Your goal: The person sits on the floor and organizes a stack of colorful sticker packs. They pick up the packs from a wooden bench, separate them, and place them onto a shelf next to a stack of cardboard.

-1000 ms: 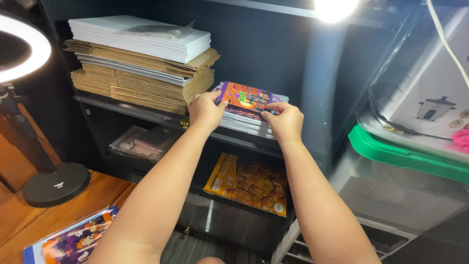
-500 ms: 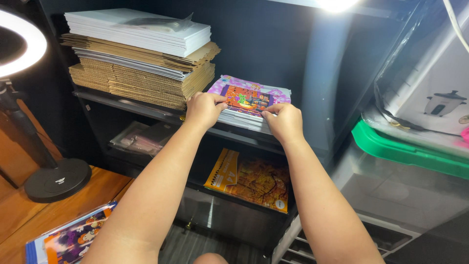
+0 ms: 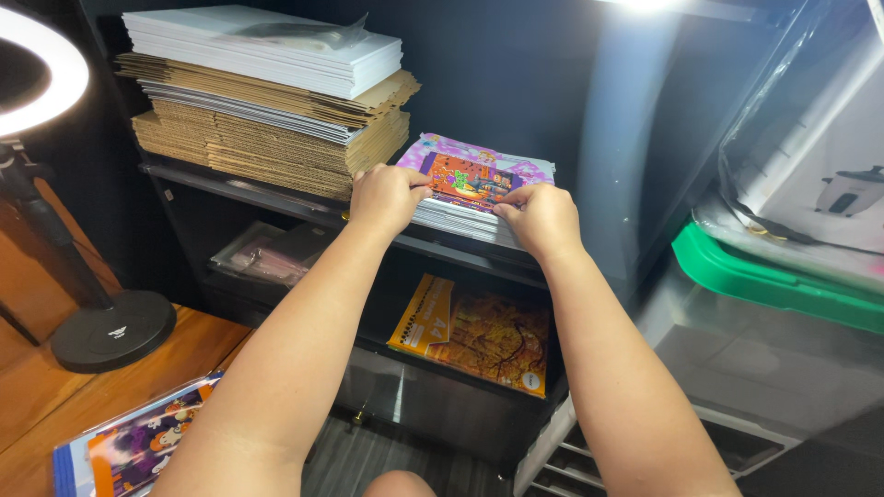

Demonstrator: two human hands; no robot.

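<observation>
Up front, both hands, left hand, right hand, gripping colourful booklet stack

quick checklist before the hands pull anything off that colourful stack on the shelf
1. Left hand on the stack of colourful packets: ok, fingers curled over its near left edge.
2. Right hand on the stack: ok, fingertips at the near right edge.
3. Stack squared up: not ok, the top packet sits slightly askew.
4. Stack apart from the cardboard pile on its left: cannot tell, the left hand covers the gap.
5. Stack supported by the shelf: ok, it lies flat.
6. Firmness of grip: cannot tell.
</observation>
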